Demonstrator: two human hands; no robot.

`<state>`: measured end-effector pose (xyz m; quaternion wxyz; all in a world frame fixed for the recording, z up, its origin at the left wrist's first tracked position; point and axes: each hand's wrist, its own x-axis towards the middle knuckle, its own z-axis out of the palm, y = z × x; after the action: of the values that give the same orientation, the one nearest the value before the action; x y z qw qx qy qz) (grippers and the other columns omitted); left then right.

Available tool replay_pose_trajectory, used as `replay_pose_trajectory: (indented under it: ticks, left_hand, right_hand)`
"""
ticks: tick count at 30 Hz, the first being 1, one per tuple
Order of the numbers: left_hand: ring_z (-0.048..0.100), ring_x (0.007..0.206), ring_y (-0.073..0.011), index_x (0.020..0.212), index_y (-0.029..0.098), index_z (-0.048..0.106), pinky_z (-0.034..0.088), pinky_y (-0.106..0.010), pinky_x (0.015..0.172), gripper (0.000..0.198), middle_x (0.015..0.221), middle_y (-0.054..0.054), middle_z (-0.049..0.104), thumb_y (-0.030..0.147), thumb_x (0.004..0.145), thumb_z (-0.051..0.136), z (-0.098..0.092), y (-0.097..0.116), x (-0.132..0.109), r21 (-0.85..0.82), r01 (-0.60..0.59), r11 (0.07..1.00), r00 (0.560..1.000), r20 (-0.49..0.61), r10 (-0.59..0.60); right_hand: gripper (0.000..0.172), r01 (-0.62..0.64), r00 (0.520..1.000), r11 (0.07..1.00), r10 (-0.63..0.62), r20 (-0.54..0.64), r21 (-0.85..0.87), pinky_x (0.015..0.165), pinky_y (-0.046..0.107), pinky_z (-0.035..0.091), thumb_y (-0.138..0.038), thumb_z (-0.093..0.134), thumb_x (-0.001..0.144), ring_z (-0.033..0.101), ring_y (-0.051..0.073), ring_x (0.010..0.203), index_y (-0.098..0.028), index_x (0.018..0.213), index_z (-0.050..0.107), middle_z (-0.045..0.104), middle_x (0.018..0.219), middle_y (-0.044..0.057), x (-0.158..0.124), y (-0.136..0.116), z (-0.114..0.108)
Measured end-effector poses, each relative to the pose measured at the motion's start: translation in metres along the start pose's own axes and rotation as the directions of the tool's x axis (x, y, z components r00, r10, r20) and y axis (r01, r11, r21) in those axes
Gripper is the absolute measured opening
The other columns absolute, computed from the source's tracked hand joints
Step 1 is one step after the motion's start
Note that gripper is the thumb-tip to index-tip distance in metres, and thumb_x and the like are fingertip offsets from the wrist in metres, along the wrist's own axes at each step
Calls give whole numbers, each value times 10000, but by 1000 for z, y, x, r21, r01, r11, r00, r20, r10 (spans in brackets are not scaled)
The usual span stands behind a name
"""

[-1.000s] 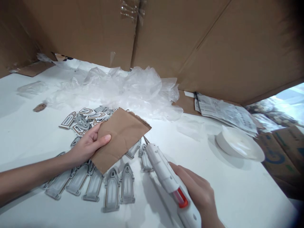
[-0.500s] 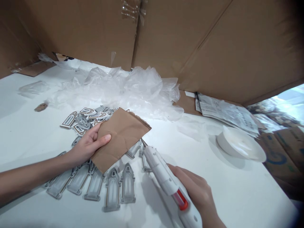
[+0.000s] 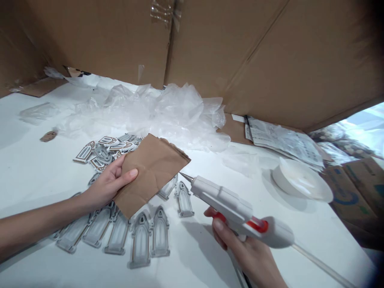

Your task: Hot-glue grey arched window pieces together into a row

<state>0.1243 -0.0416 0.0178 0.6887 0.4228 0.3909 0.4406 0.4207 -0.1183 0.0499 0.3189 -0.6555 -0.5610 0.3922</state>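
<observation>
My left hand [image 3: 109,182] grips a torn piece of brown cardboard [image 3: 151,172], thumb lying across its face. Under the cardboard's lower edge lie several grey-and-white Gothic arch cutouts [image 3: 141,240] in a row, with a heap of similar cutouts [image 3: 105,150] beyond it. My right hand [image 3: 240,244] is wrapped around a white hot glue gun [image 3: 228,204] with a red trigger. Its metal nozzle points left, a short gap from the cardboard's right corner. A long glue stick [image 3: 324,268] trails from the gun's rear toward the lower right.
Crumpled clear plastic film [image 3: 150,116] lies behind the cutouts on the white table [image 3: 30,176]. To the right stand a white round dish [image 3: 301,180] and a stack of printed sheets [image 3: 283,144]. Brown cardboard walls [image 3: 240,52] rise overhead, and a printed carton [image 3: 354,192] sits at right.
My right hand has swung the glue gun from a steep angle to nearly level, its rear now to the right. The cardboard and my left hand have shifted only slightly.
</observation>
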Motion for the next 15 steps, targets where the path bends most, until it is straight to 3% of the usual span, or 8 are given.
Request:
replay_pose_trajectory:
  ticks: [3, 6, 15]
  left_hand:
    - [722, 944, -194, 1376, 314, 469, 618, -206, 709, 497, 1232, -38, 680, 308, 913, 652, -1, 0, 0, -7, -14, 1000, 1000, -4, 14]
    - [718, 954, -183, 1362, 315, 483, 615, -200, 728, 467, 1230, -31, 682, 300, 922, 640, -1, 0, 0, -7, -22, 1000, 1000, 7, 22]
    - [725, 920, -191, 1391, 292, 456, 614, -195, 690, 541, 1272, -68, 658, 325, 897, 673, 0, 1, 1, -18, -14, 1000, 1000, -1, 14]
  right_hand:
    - [489, -138, 987, 974, 120, 107, 182, 514, 278, 358, -655, 566, 827, 415, 128, 499, -188, 912, 685, 438, 525, -29, -1, 1, -1]
    - [523, -160, 978, 946, 114, 173, 282, 525, 282, 313, -679, 580, 810, 364, 111, 482, -171, 908, 654, 402, 498, -51, -1, 3, 0]
    - [547, -172, 970, 934, 104, 221, 313, 535, 294, 285, -695, 573, 803, 338, 110, 464, -160, 902, 638, 393, 473, -59, 1, 0, 1]
